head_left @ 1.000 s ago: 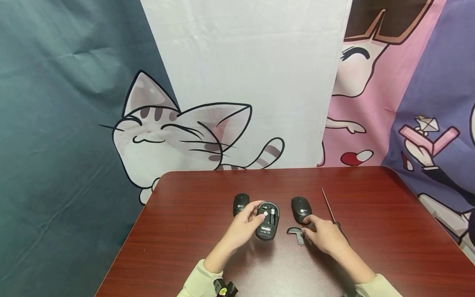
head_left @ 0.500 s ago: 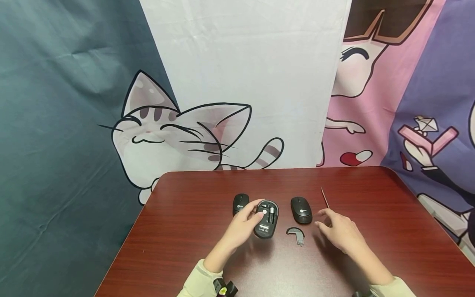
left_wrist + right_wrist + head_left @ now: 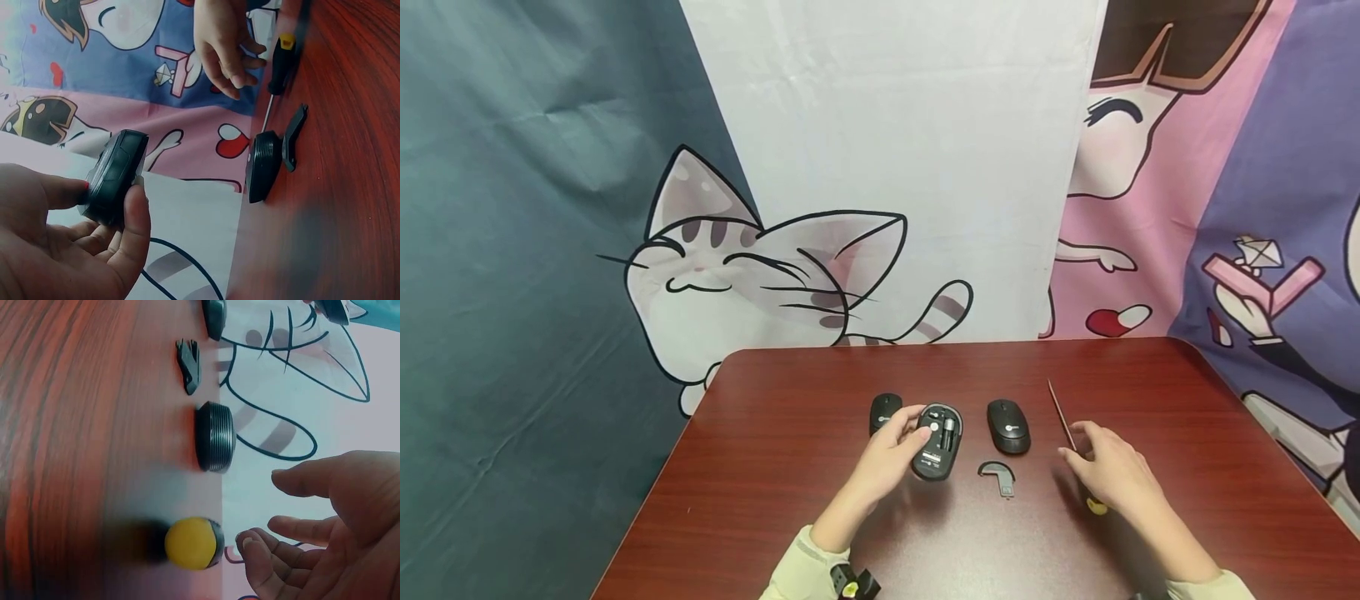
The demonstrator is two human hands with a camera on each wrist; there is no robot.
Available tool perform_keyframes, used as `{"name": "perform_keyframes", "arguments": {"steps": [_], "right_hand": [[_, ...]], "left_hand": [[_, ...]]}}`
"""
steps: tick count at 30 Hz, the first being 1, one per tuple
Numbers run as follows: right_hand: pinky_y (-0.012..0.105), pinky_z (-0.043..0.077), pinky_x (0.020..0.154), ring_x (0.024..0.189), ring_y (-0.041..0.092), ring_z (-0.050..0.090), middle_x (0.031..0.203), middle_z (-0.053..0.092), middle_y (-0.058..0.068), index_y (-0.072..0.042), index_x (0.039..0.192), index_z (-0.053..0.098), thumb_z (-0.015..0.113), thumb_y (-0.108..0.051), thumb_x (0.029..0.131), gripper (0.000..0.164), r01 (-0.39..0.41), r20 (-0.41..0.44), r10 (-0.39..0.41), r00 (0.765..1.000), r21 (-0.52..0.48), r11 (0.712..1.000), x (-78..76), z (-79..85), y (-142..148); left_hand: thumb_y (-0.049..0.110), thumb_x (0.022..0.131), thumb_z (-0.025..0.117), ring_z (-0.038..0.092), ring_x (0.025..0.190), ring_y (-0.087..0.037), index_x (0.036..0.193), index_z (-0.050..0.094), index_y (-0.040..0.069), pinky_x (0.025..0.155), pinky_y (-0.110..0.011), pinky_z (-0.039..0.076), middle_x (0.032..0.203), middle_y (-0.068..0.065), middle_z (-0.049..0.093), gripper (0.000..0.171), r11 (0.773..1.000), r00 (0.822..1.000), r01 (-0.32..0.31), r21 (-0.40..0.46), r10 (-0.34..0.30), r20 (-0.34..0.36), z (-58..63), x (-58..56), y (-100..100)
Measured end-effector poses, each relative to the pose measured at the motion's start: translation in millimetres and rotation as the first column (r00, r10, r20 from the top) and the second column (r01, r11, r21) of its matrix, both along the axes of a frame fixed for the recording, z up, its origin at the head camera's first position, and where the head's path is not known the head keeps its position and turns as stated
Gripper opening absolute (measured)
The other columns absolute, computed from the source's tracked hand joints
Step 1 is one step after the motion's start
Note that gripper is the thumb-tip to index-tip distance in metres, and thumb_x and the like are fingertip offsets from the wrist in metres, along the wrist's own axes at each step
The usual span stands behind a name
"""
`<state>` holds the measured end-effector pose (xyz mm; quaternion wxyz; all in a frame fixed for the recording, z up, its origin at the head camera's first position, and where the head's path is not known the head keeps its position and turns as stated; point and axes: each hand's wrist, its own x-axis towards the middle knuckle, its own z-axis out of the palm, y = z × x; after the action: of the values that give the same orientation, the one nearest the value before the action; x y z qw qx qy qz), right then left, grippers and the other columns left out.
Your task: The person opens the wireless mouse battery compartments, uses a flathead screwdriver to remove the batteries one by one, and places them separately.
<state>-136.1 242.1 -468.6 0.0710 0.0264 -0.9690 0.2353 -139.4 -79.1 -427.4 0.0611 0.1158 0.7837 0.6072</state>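
In the head view my left hand point(image 3: 880, 458) pinches a black computer mouse point(image 3: 934, 458), its underside up and the battery slot uncovered with a battery inside. My right hand point(image 3: 1116, 471) hovers over the screwdriver point(image 3: 1097, 506), fingers loosely bent and apart, hiding much of the black handle. In the left wrist view a gap shows between that hand and the screwdriver point(image 3: 282, 69). The right wrist view has the yellow handle end point(image 3: 190, 544) below the fingers. A grey-black battery cover point(image 3: 1003, 477) lies on the table, right of the held mouse.
A second black mouse point(image 3: 1008, 427) sits beyond the cover. Another mouse point(image 3: 884, 408) stands behind my left hand, partly hidden by it. All lie on a red-brown wooden table point(image 3: 760, 500), with a printed cloth point(image 3: 887, 167) hanging behind its far edge.
My right hand has moved away from the battery cover, rightwards to above the screwdriver. My left hand keeps holding the mouse almost still.
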Motion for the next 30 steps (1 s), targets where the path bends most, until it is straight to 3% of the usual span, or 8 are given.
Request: {"name": "perform_keyframes", "arguments": {"steps": [4, 7, 19, 30], "right_hand": [[0.054, 0.048, 0.069, 0.089, 0.034, 0.061, 0.097, 0.063, 0.017, -0.001, 0.118, 0.055, 0.067, -0.031, 0.083, 0.048, 0.009, 0.012, -0.009, 1.0, -0.006, 1.0, 2.0, -2.4, 5], [0.054, 0.048, 0.07, 0.09, 0.035, 0.06, 0.098, 0.062, 0.018, 0.0, 0.118, 0.055, 0.068, -0.031, 0.083, 0.049, 0.018, 0.018, -0.018, 1.0, -0.001, 1.0, 4.0, -4.1, 7], [0.059, 0.047, 0.074, 0.101, 0.047, 0.053, 0.112, 0.055, 0.029, 0.0, 0.121, 0.051, 0.067, -0.036, 0.082, 0.056, 0.016, 0.097, -0.019, 0.995, 0.033, 0.999, 5.5, -11.1, 15], [0.055, 0.048, 0.072, 0.095, 0.041, 0.056, 0.109, 0.056, 0.027, -0.001, 0.123, 0.049, 0.067, -0.044, 0.081, 0.063, -0.007, 0.197, -0.003, 0.98, 0.05, 0.999, 7.0, -13.6, 19]], "left_hand": [[0.019, 0.094, 0.054, 0.061, 0.096, -0.015, 0.127, 0.054, 0.01, 0.084, -0.025, 0.051, 0.108, -0.007, 0.065, 0.034, 1.0, 1.0, -0.007, -0.023, 0.007, -0.011, 16.3, 8.7, 0], [0.019, 0.094, 0.055, 0.06, 0.094, -0.014, 0.127, 0.055, 0.01, 0.081, -0.024, 0.051, 0.106, -0.007, 0.065, 0.034, 0.999, 1.0, -0.01, -0.037, 0.01, -0.018, 21.4, 11.8, -1], [0.02, 0.095, 0.053, 0.061, 0.096, -0.013, 0.129, 0.052, 0.01, 0.081, -0.021, 0.051, 0.109, -0.006, 0.065, 0.035, 1.0, 1.0, 0.003, -0.014, -0.004, -0.022, 19.1, 8.3, -2], [0.022, 0.095, 0.053, 0.06, 0.095, -0.013, 0.129, 0.052, 0.01, 0.084, -0.025, 0.05, 0.108, -0.006, 0.065, 0.035, 0.999, 0.999, -0.009, -0.031, 0.008, -0.031, 22.5, 7.8, -3]]}}
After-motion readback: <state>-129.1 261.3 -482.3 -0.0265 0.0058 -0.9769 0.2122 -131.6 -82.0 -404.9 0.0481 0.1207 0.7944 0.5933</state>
